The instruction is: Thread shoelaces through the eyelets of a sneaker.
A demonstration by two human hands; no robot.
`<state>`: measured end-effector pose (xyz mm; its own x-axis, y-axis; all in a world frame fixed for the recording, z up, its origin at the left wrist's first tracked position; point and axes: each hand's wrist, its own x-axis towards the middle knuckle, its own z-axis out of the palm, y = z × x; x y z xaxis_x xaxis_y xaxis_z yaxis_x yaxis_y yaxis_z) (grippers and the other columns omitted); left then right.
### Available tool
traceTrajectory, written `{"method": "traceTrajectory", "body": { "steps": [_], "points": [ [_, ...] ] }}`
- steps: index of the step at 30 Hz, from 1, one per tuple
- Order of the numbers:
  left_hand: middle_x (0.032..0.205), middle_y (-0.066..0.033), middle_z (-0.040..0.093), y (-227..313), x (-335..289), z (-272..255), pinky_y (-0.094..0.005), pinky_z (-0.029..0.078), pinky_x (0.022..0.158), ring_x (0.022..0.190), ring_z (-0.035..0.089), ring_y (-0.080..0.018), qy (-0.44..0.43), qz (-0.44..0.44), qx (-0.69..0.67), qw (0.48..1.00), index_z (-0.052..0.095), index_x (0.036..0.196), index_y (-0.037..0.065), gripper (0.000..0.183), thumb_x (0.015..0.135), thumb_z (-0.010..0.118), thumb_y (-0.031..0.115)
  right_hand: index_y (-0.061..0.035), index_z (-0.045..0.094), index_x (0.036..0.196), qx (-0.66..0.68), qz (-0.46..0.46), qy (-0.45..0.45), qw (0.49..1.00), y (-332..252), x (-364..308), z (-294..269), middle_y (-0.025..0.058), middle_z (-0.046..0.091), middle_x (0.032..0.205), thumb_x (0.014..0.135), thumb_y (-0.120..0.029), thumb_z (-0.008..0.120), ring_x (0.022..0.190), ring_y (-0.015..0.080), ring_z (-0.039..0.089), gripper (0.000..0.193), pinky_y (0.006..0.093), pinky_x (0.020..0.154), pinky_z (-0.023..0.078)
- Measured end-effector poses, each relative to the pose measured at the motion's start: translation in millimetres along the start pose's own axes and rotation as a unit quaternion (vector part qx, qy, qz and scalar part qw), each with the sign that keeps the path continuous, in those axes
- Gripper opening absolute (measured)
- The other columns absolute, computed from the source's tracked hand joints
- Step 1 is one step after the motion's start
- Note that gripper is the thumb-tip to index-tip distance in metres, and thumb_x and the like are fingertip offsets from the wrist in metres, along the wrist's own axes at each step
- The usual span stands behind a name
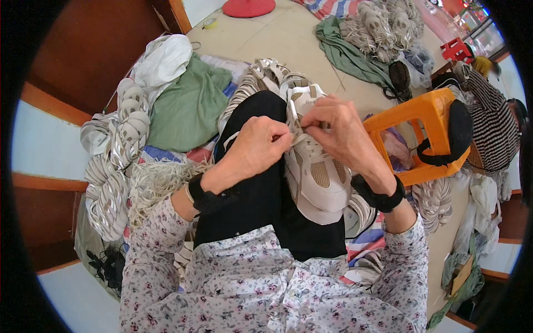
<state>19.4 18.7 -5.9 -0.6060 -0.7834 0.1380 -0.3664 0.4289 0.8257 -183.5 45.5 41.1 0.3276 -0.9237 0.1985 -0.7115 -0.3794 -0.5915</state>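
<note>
A white and beige sneaker upper [317, 191] rests on my right thigh, toe toward me, with mesh panels at its front. Its cream shoelace [300, 137] runs through the eyelets. Over the left side of the shoe, my left hand [252, 145] is closed, thumb and forefinger pinching a length of the lace. My right hand [341, 133] arches across the upper's right side, thumb and fingertips pinched on the lace near the upper eyelets. Exactly how the lace passes between the fingertips is too small to tell.
Bundled shoe uppers [111, 188] lie at the left beside a heap of loose laces [161, 186] and a green cloth [186, 105]. An orange plastic stool [383, 119] lies close to my right arm. More uppers [383, 25] are piled at the far right, near a striped garment [491, 111].
</note>
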Motion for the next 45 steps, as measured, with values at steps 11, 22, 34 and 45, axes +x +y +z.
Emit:
{"method": "traceTrajectory", "body": {
  "steps": [11,22,34,45],
  "points": [
    [0.059,-0.0224,0.051,10,1,0,-0.0409,0.042,0.051,0.052,0.057,-0.0343,0.077,0.089,0.081,0.990,0.059,0.074,-0.006,0.024,0.089,0.056,0.013,0.0025,0.072,0.079,0.116,-0.018,-0.051,0.992,14,16,-3,0.0157,0.068,0.074,0.070,-0.003,0.069,0.068,0.0267,0.065,0.011,0.0360,0.065,0.051],
    [0.061,-0.0225,0.056,-3,2,0,-0.0434,0.044,0.056,0.054,0.057,-0.0334,0.004,-0.031,0.024,0.999,0.062,0.076,-0.007,0.022,0.083,0.059,0.014,0.0019,0.062,0.078,-0.080,-0.039,-0.086,0.992,3,17,7,0.0135,0.059,0.082,0.075,0.001,0.065,0.085,0.0310,0.057,0.004,0.0385,0.078,0.044],
    [0.082,-0.0137,0.055,12,-13,3,-0.0411,0.046,0.065,0.077,0.060,-0.0328,0.081,0.092,0.034,0.992,0.062,0.088,-0.001,0.018,0.073,0.071,0.001,0.0006,0.063,0.079,-0.004,-0.060,-0.053,0.997,-3,8,6,0.0150,0.059,0.086,0.068,-0.001,0.071,0.090,0.0353,0.060,0.013,0.0446,0.076,0.048],
    [0.078,-0.0063,0.065,16,-17,-4,-0.0244,0.047,0.047,0.050,0.060,-0.0108,0.017,0.013,-0.107,0.994,0.064,0.088,-0.004,0.009,0.086,0.067,0.004,0.0024,0.059,0.091,-0.174,-0.116,-0.019,0.978,-8,-5,16,0.0186,0.056,0.100,0.069,0.006,0.062,0.094,0.0402,0.058,0.023,0.0446,0.076,0.050]
  ]
}}
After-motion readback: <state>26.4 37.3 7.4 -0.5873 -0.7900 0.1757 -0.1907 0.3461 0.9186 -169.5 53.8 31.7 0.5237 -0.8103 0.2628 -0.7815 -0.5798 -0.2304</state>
